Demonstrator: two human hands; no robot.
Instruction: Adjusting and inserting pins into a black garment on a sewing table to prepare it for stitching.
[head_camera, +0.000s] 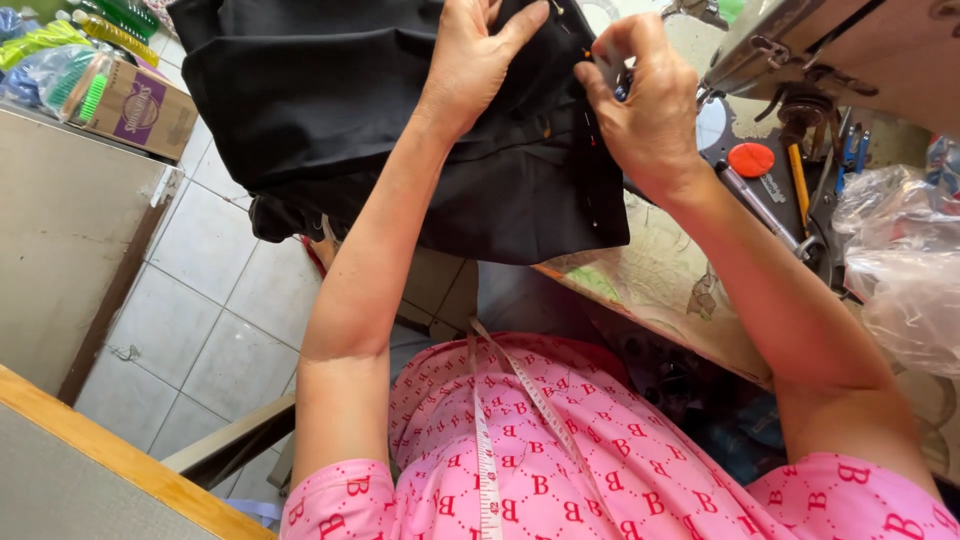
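Tape measure (487, 440) over chest; left hand (470, 60) flat, grip apart, on black cloth (330, 110); right hand (645, 100) pinched on its edge.

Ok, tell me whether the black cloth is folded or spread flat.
Folded. The black cloth lies in overlapping layers over the table edge, with the left hand pressing it and the right hand pinching its edge.

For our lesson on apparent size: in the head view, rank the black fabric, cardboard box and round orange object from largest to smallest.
1. black fabric
2. cardboard box
3. round orange object

Differing distance from the camera leaves true sizes unsure.
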